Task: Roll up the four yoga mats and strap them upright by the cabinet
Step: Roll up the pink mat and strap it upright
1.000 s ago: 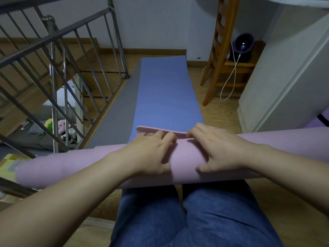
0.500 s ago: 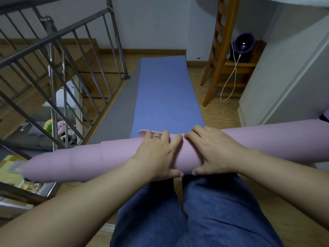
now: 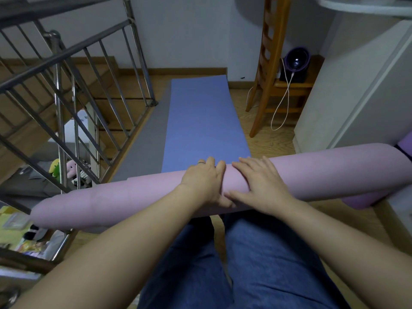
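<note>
- Grip: left hand (image 3: 204,182) and right hand (image 3: 262,188) lie side by side, fingers spread, pressing on the pink mat roll (image 3: 111,201), not clasping it.
- Roll lies crosswise at the near end of the flat blue mat (image 3: 200,121).

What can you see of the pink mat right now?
The pink mat is a long, matte, foam-looking roll with no loose flap in view. It lies crosswise in front of the person, hiding the near end of the flat blue mat, its right end next to a purple roll. The left hand and right hand press on its middle, side by side, fingers spread over the top.
</note>
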Available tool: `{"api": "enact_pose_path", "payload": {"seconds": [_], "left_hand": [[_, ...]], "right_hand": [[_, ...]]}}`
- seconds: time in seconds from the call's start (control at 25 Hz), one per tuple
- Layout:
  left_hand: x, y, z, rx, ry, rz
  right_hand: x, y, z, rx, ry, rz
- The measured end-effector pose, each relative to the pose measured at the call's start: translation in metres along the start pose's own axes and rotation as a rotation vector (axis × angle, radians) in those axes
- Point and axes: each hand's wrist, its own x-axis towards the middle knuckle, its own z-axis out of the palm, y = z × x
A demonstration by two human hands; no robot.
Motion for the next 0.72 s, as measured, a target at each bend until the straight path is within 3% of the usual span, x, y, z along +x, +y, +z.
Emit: {"api": "enact_pose_path", "payload": {"seconds": [0.08, 0.2, 0.28, 0.4, 0.48, 0.56, 0.72], "left_hand": [[0.010, -0.004, 0.001, -0.031, -0.055, 0.003], [0.019, -0.009, 0.000, -0.100, -0.097, -0.010], [0.022, -0.011, -0.001, -0.143, -0.123, -0.028], [0.027, -0.013, -0.002, -0.192, -0.136, -0.041], [0.028, -0.013, -0.001, -0.220, -0.126, -0.024], [0.025, -0.015, -0.002, -0.278, -0.104, -0.016], [0.036, -0.019, -0.028, -0.723, 0.028, -0.038]], "right_hand": [[-0.011, 0.008, 0.016, 0.171, 0.319, 0.209], [-0.027, 0.018, 0.033, 0.562, 0.810, 0.671], [-0.029, 0.023, 0.032, 0.956, 0.924, 1.013], [-0.019, 0.028, 0.023, 1.620, 0.834, 1.251], [-0.015, 0.029, 0.013, 1.931, 0.613, 1.270], [-0.013, 0.026, 0.002, 2.039, 0.422, 1.235], [0.012, 0.022, -0.022, 2.021, 0.349, 1.009]]}}
